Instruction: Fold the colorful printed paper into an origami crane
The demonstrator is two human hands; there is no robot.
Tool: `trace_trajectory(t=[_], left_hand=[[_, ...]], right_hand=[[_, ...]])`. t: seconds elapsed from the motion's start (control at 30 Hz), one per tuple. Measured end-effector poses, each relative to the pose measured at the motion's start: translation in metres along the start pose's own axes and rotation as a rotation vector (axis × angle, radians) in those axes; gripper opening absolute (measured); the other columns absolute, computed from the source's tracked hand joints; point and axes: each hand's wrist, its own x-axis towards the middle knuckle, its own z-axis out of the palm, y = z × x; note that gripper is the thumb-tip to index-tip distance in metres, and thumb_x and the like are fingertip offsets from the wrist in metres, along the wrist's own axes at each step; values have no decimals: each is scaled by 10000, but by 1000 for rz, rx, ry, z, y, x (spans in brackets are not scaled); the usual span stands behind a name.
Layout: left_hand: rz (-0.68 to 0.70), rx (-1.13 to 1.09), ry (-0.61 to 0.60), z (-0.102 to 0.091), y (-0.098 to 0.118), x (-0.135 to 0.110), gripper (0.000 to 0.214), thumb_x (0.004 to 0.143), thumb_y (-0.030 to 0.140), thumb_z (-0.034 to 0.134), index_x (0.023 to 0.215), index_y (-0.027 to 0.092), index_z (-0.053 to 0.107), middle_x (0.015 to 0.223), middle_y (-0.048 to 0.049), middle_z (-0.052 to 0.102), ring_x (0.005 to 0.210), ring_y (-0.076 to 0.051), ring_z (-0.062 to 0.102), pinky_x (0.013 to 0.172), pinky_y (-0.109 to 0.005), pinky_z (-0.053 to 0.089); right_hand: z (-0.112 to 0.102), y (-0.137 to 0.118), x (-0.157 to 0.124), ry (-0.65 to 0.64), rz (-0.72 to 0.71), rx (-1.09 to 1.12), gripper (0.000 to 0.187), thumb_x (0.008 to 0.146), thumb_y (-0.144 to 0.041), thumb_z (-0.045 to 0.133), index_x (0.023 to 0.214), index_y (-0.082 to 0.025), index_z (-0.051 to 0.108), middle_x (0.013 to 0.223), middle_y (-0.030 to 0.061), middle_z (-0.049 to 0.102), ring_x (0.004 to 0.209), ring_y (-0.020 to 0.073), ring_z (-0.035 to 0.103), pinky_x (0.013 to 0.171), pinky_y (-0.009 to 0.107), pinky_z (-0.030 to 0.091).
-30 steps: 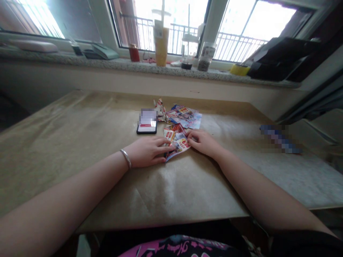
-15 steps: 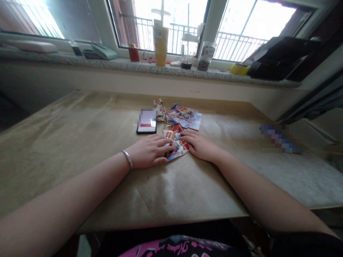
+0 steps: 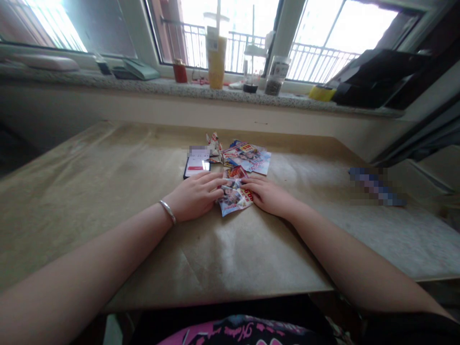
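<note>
A small folded piece of printed colour paper [image 3: 233, 197] lies on the brown paper-covered table [image 3: 108, 191]. My left hand [image 3: 194, 195], with a silver bracelet on the wrist, presses its fingertips on the paper's left edge. My right hand [image 3: 266, 194] presses on its right edge, fingers curled down onto it. Both hands hold the paper against the table. Just behind lie a phone [image 3: 197, 165], a flat printed sheet [image 3: 251, 157] and a small crumpled folded paper piece [image 3: 214, 143].
A granite windowsill [image 3: 179, 88] behind the table holds a tall yellow drink cup [image 3: 216, 57], a red can [image 3: 179, 72], a jar [image 3: 275, 76] and dark items at the right [image 3: 373, 79]. A blurred object [image 3: 373, 187] lies on the table's right side.
My left hand slid up and forward toward the phone, partly covering it. The folded paper turned, its lower corner now pointing toward me. My right hand shifted slightly left.
</note>
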Motion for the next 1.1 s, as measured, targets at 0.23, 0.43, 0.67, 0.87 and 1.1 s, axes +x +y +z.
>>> trace_trajectory(t=[0.23,0.43,0.67,0.87,1.1], left_hand=[[-17,36,11,-2,-1,-1,178,876,191,478,952,180,638,1114,-75,669,1264,-291,453,1042,-486,379],[-59,53,-80,-1,-1,0,254,890,228,438,1027,175,645,940,-88,668,893,-217,609,886,-389,462],[-162,7,-94,6,-1,-4,322,901,268,455,1169,222,627,1062,-73,665,894,-220,593,744,-339,498],[-275,0,-116,12,-3,-3,309,926,264,445,1137,192,658,1114,-74,671,936,-226,588,787,-348,499],[-298,20,-105,7,-3,-2,276,919,266,435,985,216,699,992,-55,697,861,-206,609,696,-308,476]], right_hand=[[-5,-6,1,7,-3,-28,356,837,-129,474,1140,-175,655,1265,82,612,1195,208,526,1048,388,410],[-7,-7,1,4,-16,-33,340,831,-119,470,1099,-179,670,1230,67,630,1142,212,545,1009,378,428],[-14,-13,0,-36,-18,-105,285,829,-160,480,1027,-185,683,1044,84,657,991,215,571,887,345,461],[-27,-17,-3,-103,-74,-92,369,794,-379,592,1094,-177,664,1046,93,643,972,231,575,855,349,459],[-21,-15,-3,-75,-3,-207,288,899,-307,469,1068,-236,690,1005,72,645,917,196,581,763,293,426]])
